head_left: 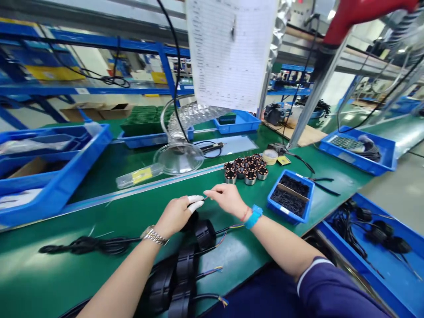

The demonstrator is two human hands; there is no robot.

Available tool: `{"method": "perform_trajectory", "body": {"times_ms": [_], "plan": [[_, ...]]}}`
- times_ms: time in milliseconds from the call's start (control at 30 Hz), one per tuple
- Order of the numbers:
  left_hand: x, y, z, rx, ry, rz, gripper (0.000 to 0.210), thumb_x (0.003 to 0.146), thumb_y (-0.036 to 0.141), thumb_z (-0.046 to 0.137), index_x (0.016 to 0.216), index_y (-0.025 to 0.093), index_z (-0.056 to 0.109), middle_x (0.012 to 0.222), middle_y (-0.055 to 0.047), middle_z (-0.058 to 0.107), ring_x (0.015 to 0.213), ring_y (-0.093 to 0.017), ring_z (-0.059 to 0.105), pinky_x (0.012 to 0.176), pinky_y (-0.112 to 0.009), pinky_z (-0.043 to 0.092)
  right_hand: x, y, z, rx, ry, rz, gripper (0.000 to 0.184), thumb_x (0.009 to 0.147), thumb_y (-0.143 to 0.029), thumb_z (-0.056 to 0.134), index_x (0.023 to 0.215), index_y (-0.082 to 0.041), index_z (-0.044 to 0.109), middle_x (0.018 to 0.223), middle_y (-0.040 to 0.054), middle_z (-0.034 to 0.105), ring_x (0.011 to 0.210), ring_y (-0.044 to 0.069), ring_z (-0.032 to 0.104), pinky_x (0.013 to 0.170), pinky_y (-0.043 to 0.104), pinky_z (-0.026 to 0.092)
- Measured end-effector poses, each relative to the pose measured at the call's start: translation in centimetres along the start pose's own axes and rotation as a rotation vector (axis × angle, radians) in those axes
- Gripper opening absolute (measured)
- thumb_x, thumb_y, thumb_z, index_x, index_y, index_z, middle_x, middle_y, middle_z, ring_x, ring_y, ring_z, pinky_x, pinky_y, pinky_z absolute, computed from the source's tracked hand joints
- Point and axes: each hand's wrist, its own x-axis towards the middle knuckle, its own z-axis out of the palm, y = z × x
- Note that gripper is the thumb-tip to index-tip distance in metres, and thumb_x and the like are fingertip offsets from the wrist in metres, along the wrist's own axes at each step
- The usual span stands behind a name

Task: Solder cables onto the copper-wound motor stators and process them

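My left hand, with white finger covers on two fingertips, is closed in a pinch above the green bench. My right hand pinches close beside it, the fingertips of both hands almost meeting. Something thin and dark shows between them, too small to name. Below my hands lie several black round housings with cables, their coloured wire ends pointing right. A bundled black cable lies left of my left wrist.
Several copper-wound motor stators stand beyond my hands, near a tape roll. A blue box of small black pieces is at right. Blue trays flank the bench. A clear fume hood and hanging sheet are ahead.
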Motion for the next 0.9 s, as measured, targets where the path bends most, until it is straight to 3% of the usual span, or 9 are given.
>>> {"method": "perform_trajectory", "body": {"times_ms": [100,267,333,400,500,600,667,767,900], "plan": [[0.0,-0.6,0.8,-0.027,-0.002,0.074,0.038,0.082,0.042,0.038,0.101,0.022,0.065,0.094,-0.005,0.067,0.086,-0.021,0.06,0.08,-0.03,0.046,-0.1,0.0,0.1,0.089,-0.044,0.03,0.037,0.073,-0.041,0.057,0.049,-0.014,0.054,0.046,-0.0051,0.044,0.05,0.006,0.038,0.05,0.02,0.028],[-0.3,-0.2,2.0,-0.178,0.026,0.135,0.041,0.082,0.047,0.037,0.095,0.019,0.064,0.09,-0.004,0.067,0.083,-0.019,0.061,0.079,-0.028,0.046,0.1,0.2,0.4,0.379,-0.098,0.367,0.037,0.073,-0.047,0.054,0.055,-0.014,0.054,0.046,-0.0055,0.046,0.042,0.005,0.036,0.043,0.02,0.028],[-0.3,0.1,2.1,-0.217,-0.007,0.103,0.041,0.082,0.048,0.036,0.092,0.019,0.063,0.088,-0.004,0.067,0.083,-0.019,0.06,0.08,-0.028,0.046,0.0,0.1,-0.6,0.32,-0.129,0.327,0.035,0.072,-0.045,0.056,0.059,-0.013,0.058,0.049,-0.0044,0.05,0.044,0.005,0.039,0.044,0.019,0.031],[-0.2,0.3,2.0,-0.234,-0.038,0.086,0.04,0.083,0.048,0.035,0.089,0.019,0.062,0.085,-0.003,0.067,0.082,-0.018,0.06,0.079,-0.027,0.046,-0.4,-0.2,-3.1,0.171,-0.165,0.185,0.027,0.073,-0.04,0.058,0.069,-0.014,0.063,0.06,-0.0018,0.059,0.053,0.007,0.048,0.052,0.019,0.037],[0.0,0.3,1.7,-0.241,-0.067,0.07,0.04,0.083,0.049,0.035,0.088,0.019,0.061,0.082,-0.002,0.066,0.079,-0.017,0.059,0.076,-0.026,0.045,-1.7,-0.5,-9.1,-0.166,-0.173,-0.032,0.018,0.077,-0.029,0.055,0.082,-0.015,0.066,0.081,0.0018,0.066,0.074,0.01,0.057,0.071,0.021,0.042],[0.1,0.1,1.6,-0.262,-0.097,0.035,0.04,0.083,0.051,0.035,0.089,0.019,0.06,0.081,-0.001,0.065,0.076,-0.017,0.059,0.074,-0.025,0.044,-3.7,-0.1,-15.3,-0.587,-0.241,-0.048,0.02,0.082,-0.024,0.048,0.08,-0.015,0.066,0.081,0.0029,0.066,0.075,0.011,0.058,0.073,0.022,0.041],[0.1,0.0,1.7,-0.281,-0.104,0.013,0.04,0.082,0.051,0.036,0.09,0.02,0.059,0.081,-0.001,0.065,0.077,-0.017,0.058,0.074,-0.025,0.044,-5.0,0.8,-18.0,-0.89,-0.345,0.018,0.022,0.083,-0.023,0.046,0.082,-0.017,0.067,0.082,0.0033,0.066,0.076,0.012,0.058,0.074,0.022,0.041],[0.1,-0.1,2.0,-0.295,-0.093,-0.012,0.041,0.081,0.052,0.037,0.091,0.02,0.059,0.083,-0.001,0.065,0.078,-0.017,0.059,0.075,-0.025,0.044,-6.4,2.1,-19.6,-1.115,-0.457,0.106,0.021,0.081,-0.02,0.047,0.086,-0.018,0.067,0.087,0.0052,0.065,0.081,0.015,0.058,0.075,0.023,0.041],[0.0,-0.4,2.2,-0.284,-0.08,-0.011,0.042,0.082,0.053,0.036,0.09,0.019,0.06,0.085,-0.002,0.065,0.082,-0.018,0.058,0.078,-0.026,0.042,-6.8,3.1,-18.9,-1.184,-0.489,0.134,0.021,0.078,-0.021,0.048,0.089,-0.018,0.066,0.091,0.0079,0.064,0.088,0.018,0.058,0.074,0.024,0.042]]}}
